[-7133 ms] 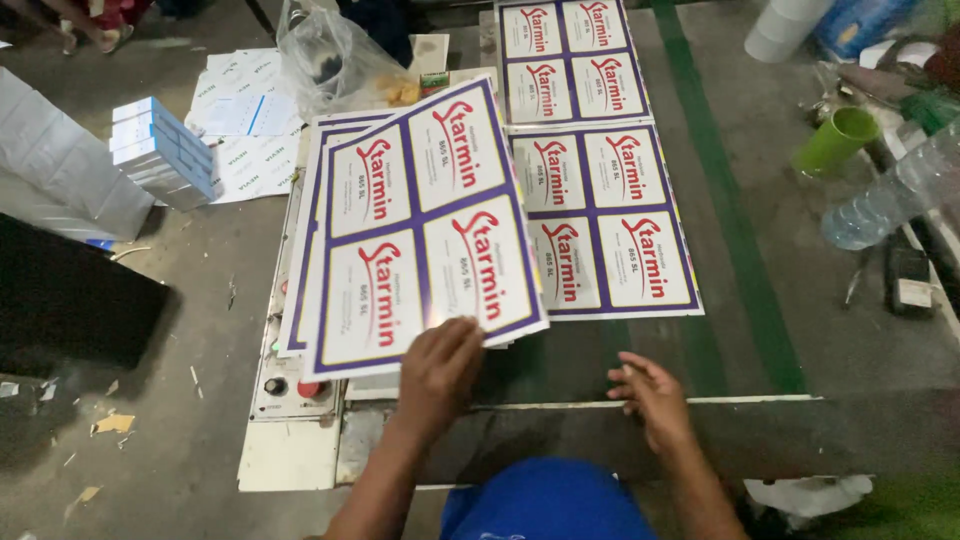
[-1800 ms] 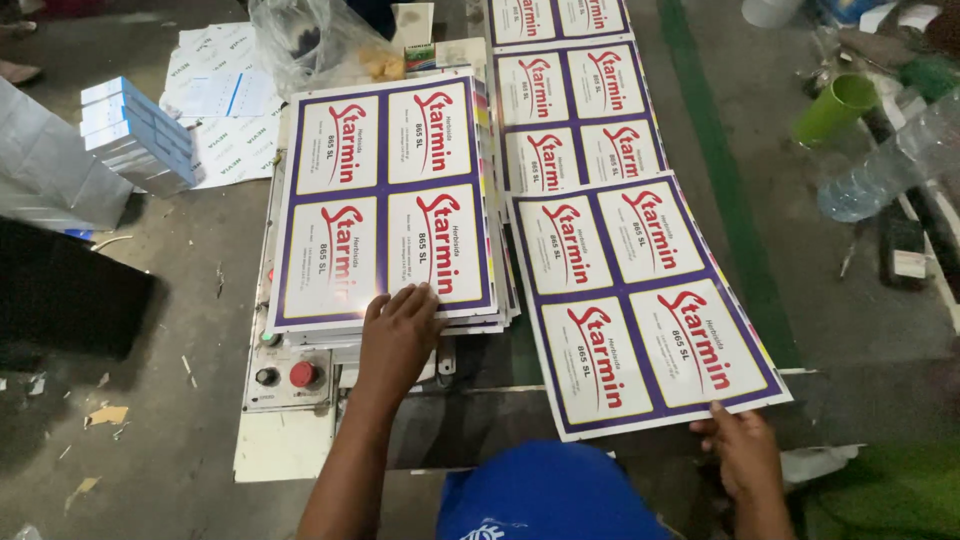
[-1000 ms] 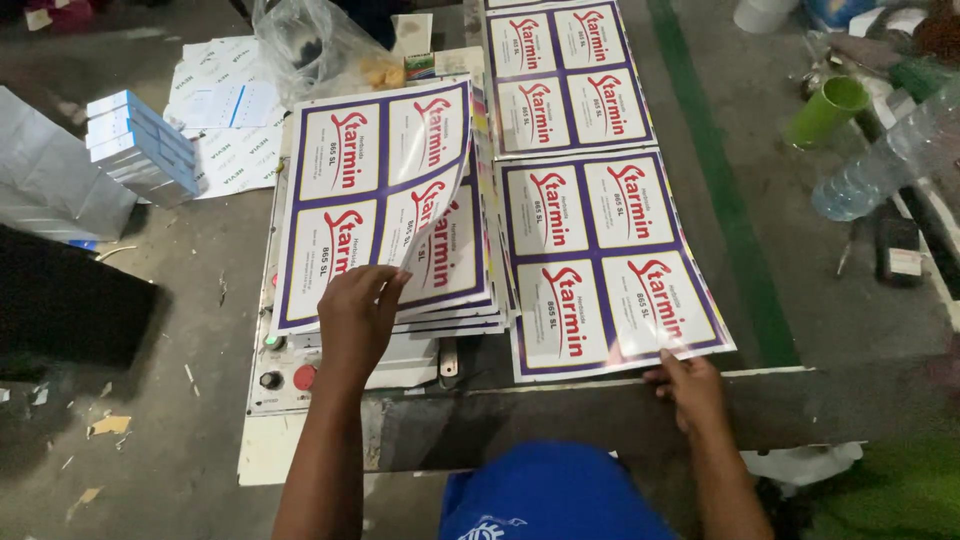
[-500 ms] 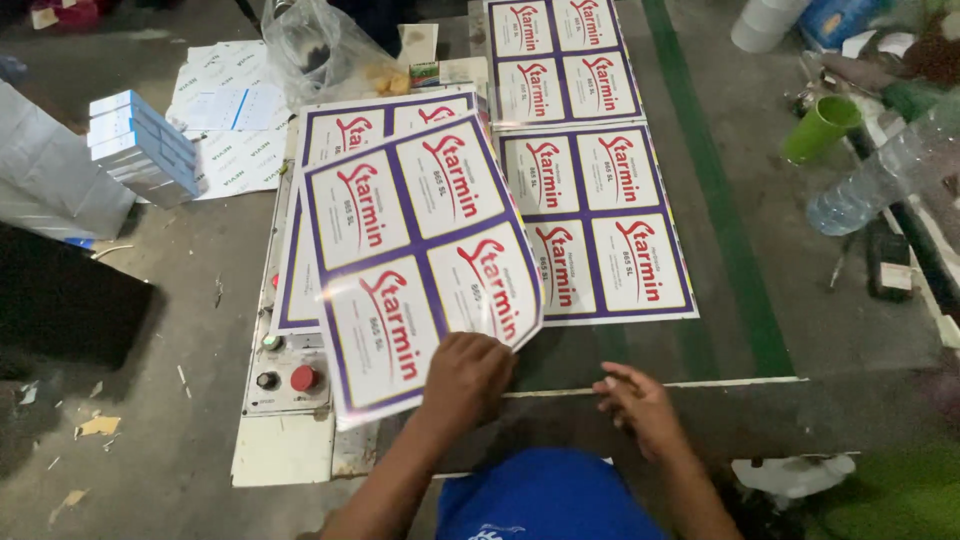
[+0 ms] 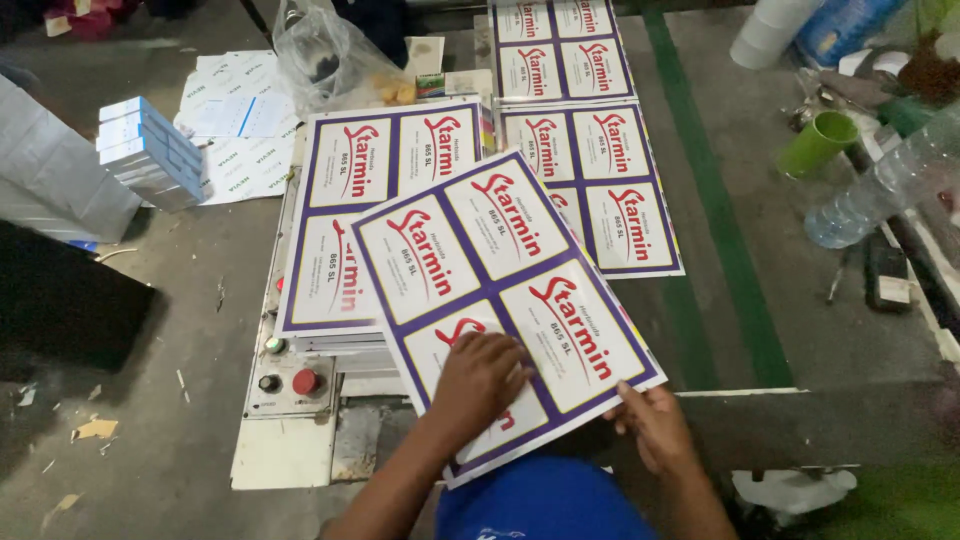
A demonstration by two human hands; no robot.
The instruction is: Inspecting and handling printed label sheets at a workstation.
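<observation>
A printed label sheet, white with purple borders and red lettering, lies tilted across the stack and the belt. My left hand presses flat on its near left part. My right hand pinches its near right edge. Under it sits a stack of the same sheets on a machine table. Two more sheets lie in a row on the dark belt to the right, reaching away from me.
A control panel with a red button is at the machine's near left. Small white-blue boxes and a plastic bag lie at the far left. A green cup and a clear bottle stand right.
The top sheet has slid off the stack toward the right and near side. My right hand has taken its near right edge; my left hand stays pressed on it.
</observation>
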